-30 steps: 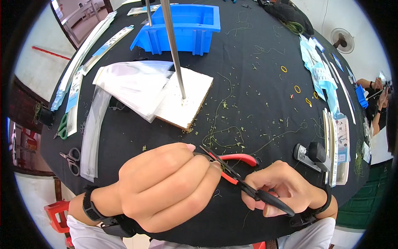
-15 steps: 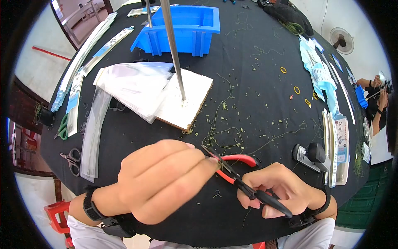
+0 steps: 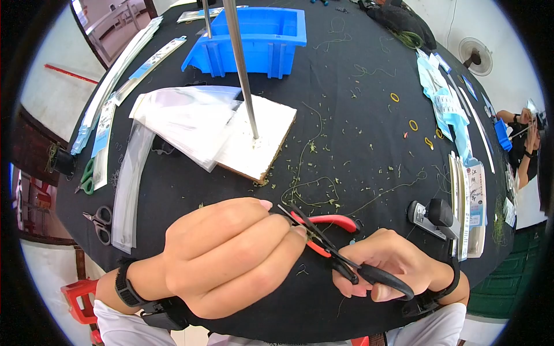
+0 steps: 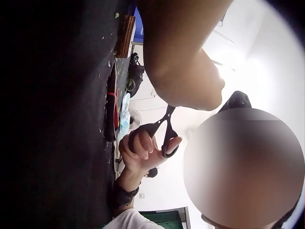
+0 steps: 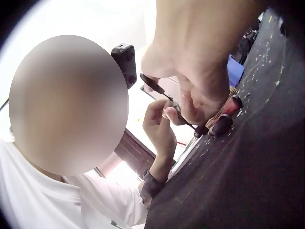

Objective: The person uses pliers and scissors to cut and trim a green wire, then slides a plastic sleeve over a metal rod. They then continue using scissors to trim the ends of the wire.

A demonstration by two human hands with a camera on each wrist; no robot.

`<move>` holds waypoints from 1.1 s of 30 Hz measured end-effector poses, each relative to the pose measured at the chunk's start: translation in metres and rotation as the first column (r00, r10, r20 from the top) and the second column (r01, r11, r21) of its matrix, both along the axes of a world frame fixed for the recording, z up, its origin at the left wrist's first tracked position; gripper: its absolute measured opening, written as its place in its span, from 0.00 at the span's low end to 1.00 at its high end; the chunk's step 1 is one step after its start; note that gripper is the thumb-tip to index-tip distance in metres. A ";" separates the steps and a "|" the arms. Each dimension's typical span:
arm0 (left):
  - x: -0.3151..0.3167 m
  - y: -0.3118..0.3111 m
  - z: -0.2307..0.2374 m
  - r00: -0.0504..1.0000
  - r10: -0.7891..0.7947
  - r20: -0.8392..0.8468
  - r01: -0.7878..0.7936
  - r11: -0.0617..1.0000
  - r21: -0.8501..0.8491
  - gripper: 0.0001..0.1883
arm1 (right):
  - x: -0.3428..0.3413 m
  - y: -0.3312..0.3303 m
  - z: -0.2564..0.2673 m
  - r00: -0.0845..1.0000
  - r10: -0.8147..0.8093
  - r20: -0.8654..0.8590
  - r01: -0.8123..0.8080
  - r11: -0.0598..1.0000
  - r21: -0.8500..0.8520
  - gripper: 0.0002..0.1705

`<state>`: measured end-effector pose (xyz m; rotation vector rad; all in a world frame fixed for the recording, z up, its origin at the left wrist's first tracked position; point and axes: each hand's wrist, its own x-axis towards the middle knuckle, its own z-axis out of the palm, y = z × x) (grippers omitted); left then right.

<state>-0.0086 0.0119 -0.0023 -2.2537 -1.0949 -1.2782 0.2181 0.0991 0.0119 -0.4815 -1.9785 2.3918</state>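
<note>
Black-handled scissors (image 3: 384,279) are gripped in the right hand (image 3: 398,262), fingers and thumb through the loops; their blades stand apart beside the left fingertips. The left hand (image 3: 231,254) is curled, its thumb and forefinger pinching something small and greenish at the blades, too small to make out. Red-handled pliers (image 3: 334,220) lie on the black cloth behind the blades. In the left wrist view the scissors (image 4: 164,125) are spread in the right hand (image 4: 140,152). The right wrist view shows the left hand (image 5: 159,121) close to the scissors.
A white board (image 3: 265,127) with a metal rod and plastic sleeves (image 3: 179,118) lies beyond the left hand. Farther back stands a blue bin (image 3: 262,52). A stapler (image 3: 433,216) sits right, small scissors (image 3: 102,224) left. Thread and green scraps are scattered over the cloth.
The scissors' blades and handles, close together half a second ago, are now spread apart. The left hand has moved slightly down and left.
</note>
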 end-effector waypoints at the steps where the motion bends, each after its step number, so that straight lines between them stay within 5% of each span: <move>1: 0.000 0.001 -0.002 1.000 0.013 0.004 -0.014 0.999 0.039 0.11 | 0.000 -0.001 0.001 1.000 -0.019 0.008 0.019 1.000 -0.008 0.12; 4: 0.001 0.001 -0.001 1.000 0.018 -0.009 -0.018 0.999 0.026 0.11 | 0.001 0.008 0.005 0.992 0.052 0.114 -0.053 0.999 0.006 0.26; 10: 0.004 0.002 -0.001 0.999 0.045 -0.007 -0.045 0.997 0.055 0.10 | 0.001 0.007 0.006 0.986 0.049 0.159 -0.062 0.995 0.077 0.25; 13: 0.003 0.001 0.000 0.999 0.044 -0.008 -0.043 0.998 0.048 0.11 | 0.001 0.000 -0.002 1.000 -0.010 0.010 0.009 0.999 0.033 0.10; 16: 0.001 0.001 0.000 0.999 0.031 -0.019 -0.030 0.999 0.033 0.11 | -0.003 0.002 0.005 1.000 0.027 0.011 -0.027 0.999 0.031 0.09; 19: 0.000 0.003 -0.001 0.999 0.023 -0.027 -0.021 0.999 0.048 0.12 | -0.002 -0.001 0.002 1.000 -0.008 0.011 0.007 0.998 0.059 0.09; 22: 0.000 0.002 0.000 0.999 0.022 -0.036 -0.021 0.999 0.035 0.13 | 0.000 0.004 0.003 0.994 0.025 0.105 -0.030 0.999 0.041 0.21; 25: -0.001 0.003 -0.002 0.999 0.036 -0.033 -0.035 0.998 0.044 0.13 | 0.000 0.001 -0.002 1.000 -0.011 0.004 0.010 0.959 0.282 0.12; 31: -0.001 0.002 -0.005 1.000 0.028 -0.013 -0.028 1.000 0.007 0.14 | -0.001 -0.001 0.001 0.996 -0.085 0.009 0.075 0.919 0.387 0.16; 33: -0.001 -0.004 -0.001 0.998 0.017 0.053 -0.010 0.991 -0.135 0.16 | -0.004 -0.001 0.004 0.996 -0.084 0.022 0.069 0.919 0.388 0.17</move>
